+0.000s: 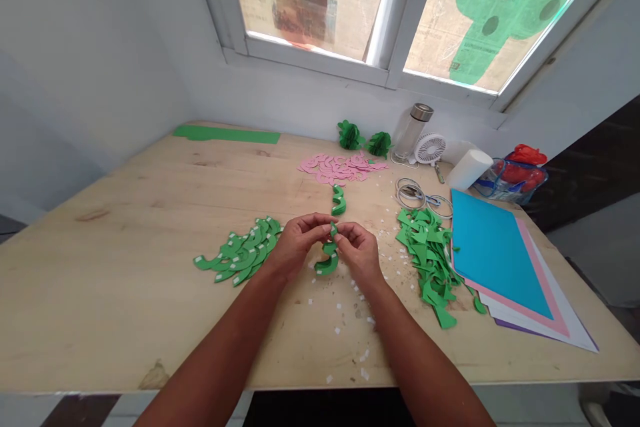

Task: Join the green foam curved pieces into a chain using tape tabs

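Note:
Near the middle of the table, my left hand point(301, 240) and my right hand point(358, 250) meet, both pinching a small green curved paper piece point(333, 229) between their fingertips. Just below the fingers lies a thick green curved stack point(327, 267) with a small white square on it. Another green curved stack point(339, 201), also with white squares, sits just beyond the hands. To the left of my left hand, several green curved pieces point(240, 252) with white squares lie overlapped in a fan.
Green scraps point(427, 250) and coloured sheets point(500, 253) lie at the right. Behind are pink cutouts point(340, 167), scissors point(433, 200), a bottle point(413, 131), a small fan point(430, 148), a white roll point(470, 169) and a green strip point(235, 135). White bits dot the tabletop point(125, 293).

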### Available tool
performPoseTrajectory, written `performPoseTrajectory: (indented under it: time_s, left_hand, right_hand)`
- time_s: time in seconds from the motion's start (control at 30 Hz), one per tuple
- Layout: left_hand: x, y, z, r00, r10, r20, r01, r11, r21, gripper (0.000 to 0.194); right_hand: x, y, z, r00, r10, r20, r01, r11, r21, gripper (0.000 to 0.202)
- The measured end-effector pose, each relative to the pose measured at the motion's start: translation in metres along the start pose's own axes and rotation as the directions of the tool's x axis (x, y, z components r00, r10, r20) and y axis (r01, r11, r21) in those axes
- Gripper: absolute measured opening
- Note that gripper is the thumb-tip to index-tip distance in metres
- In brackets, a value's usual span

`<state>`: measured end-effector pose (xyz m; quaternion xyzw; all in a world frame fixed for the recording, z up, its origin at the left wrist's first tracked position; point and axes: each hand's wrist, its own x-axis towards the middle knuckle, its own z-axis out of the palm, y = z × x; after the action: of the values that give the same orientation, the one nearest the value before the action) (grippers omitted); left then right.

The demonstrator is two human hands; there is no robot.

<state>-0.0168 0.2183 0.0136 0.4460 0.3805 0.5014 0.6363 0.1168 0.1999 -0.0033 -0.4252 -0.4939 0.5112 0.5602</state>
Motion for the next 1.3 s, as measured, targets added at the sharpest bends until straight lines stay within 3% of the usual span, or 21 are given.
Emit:
performPoseTrajectory:
  time_s: [0.13,0.27,0.93,1.3]
  left_hand:
    - [-0.0006,0.0024,-0.0031,0.994,-0.062,0.093,0.074,0.988,-0.133,0.017]
    - [-0.0009,0.0031,-0.0036,0.986,-0.094,0.135,0.118,0.976,-0.182,0.015]
    - [-0.0019,0.0042,-0.0025,0.983,-0.112,0.142,0.142,0.964,-0.223,0.012]
    - [0.0008,0.0006,-0.0019,0.991,-0.099,0.095,0.114,0.978,-0.175,0.014]
  right_hand:
    - [-0.0003,-0.0019,0.0,0.997,0.066,0.041,-0.072,0.983,0.167,0.014]
    - [-0.0014,-0.0036,0.0,0.99,0.122,0.075,-0.135,0.969,0.206,0.016]
    - [-0.0019,-0.0043,-0.0007,0.983,0.137,0.121,-0.158,0.97,0.183,0.017]
    - [0.0003,-0.0007,-0.0006,0.99,0.123,0.066,-0.132,0.977,0.167,0.017]
